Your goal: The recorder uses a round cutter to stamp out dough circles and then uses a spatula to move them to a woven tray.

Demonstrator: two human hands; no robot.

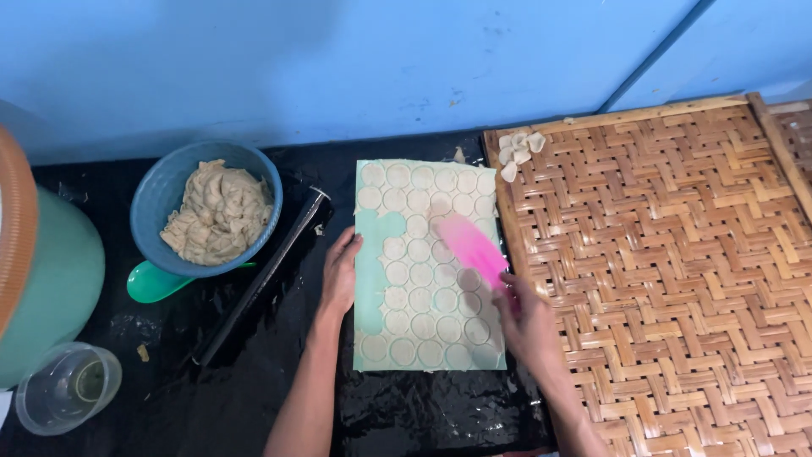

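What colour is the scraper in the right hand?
Pink; the scraper in the right hand shows best in the head view.

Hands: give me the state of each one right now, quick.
Left hand: open, flat on the left edge of the mint green board with cut dough rounds.
Right hand: closed on the pink scraper, held over the rounds.

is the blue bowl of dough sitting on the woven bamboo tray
No, the blue bowl sits on the black surface, left of the woven tray.
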